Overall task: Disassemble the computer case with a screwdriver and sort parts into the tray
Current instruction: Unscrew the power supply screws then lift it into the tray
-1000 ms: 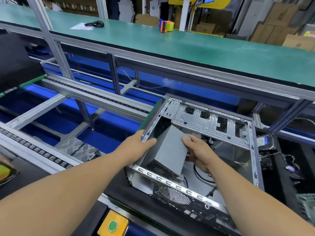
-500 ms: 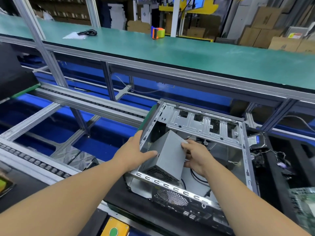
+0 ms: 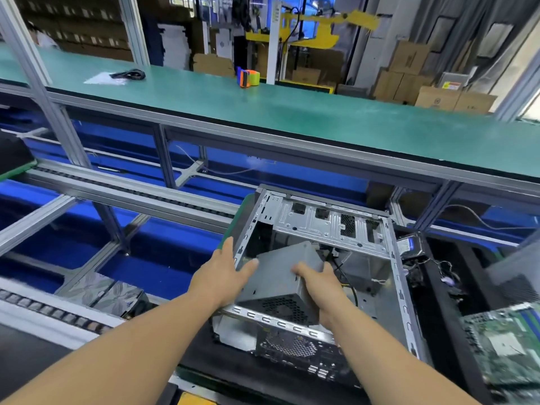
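Note:
An open metal computer case (image 3: 330, 226) lies on its side on the black work mat. A grey power supply box (image 3: 280, 276) sits tilted in the case's near left corner, its vented face toward me and partly above the case's rim. My left hand (image 3: 222, 276) grips the box's left side with the thumb on its top face. My right hand (image 3: 321, 290) holds its right side, fingers curled over the top edge. Black cables (image 3: 342, 270) trail from the box into the case.
A hard drive (image 3: 409, 244) and loose wires lie right of the case. A green circuit board (image 3: 505, 346) rests at the far right. Roller conveyor rails (image 3: 117, 188) and blue bins lie to the left. A tape dispenser (image 3: 248, 78) stands on the green upper shelf.
The power supply has tipped up and risen further out of the case corner between both hands. The camera view has lifted slightly.

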